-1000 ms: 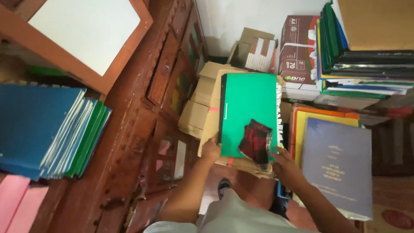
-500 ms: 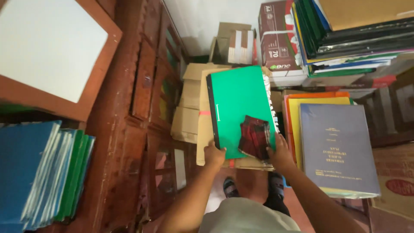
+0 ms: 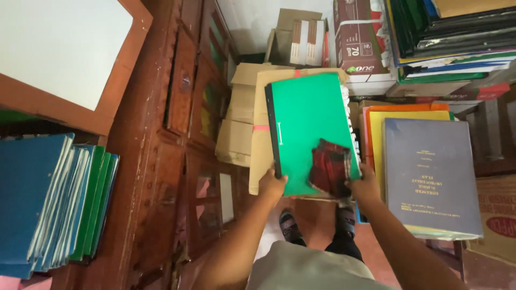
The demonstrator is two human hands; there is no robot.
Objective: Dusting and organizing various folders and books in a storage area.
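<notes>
- Plainly, the left hand (image 3: 272, 185) grips the near left corner of the green folder (image 3: 309, 126), fingers wrapped under the black spine so the weight hangs from the stiffest edge.
- The right hand (image 3: 364, 185) clasps the near right corner and pins a dark red checked cloth (image 3: 330, 167) flat against the cover with the thumb side; one grasp thus serves for both the cloth and the folder.
- Held at its two near corners, the folder lies level, cover up, above the brown cardboard boxes (image 3: 244, 126) stacked against the wooden cabinet (image 3: 177, 107).
- Its long axis runs away from the person, tilted a little leftward at the far end; the spine is on the left, the open edge on the right, where white tabs show.
- Just right of it lies a stack with a grey-blue bound report (image 3: 430, 177) on top of yellow and orange covers, resting on a low surface whose edge I cannot make out.
- Beyond, at the far right corner, stand a paper ream box (image 3: 363, 40) and piled files (image 3: 446, 32).
- Blue and green folders (image 3: 48, 198) lie stacked at the near left edge of the view, on the cabinet's far side.
- The person's sandalled feet (image 3: 293, 225) show below the folder.
</notes>
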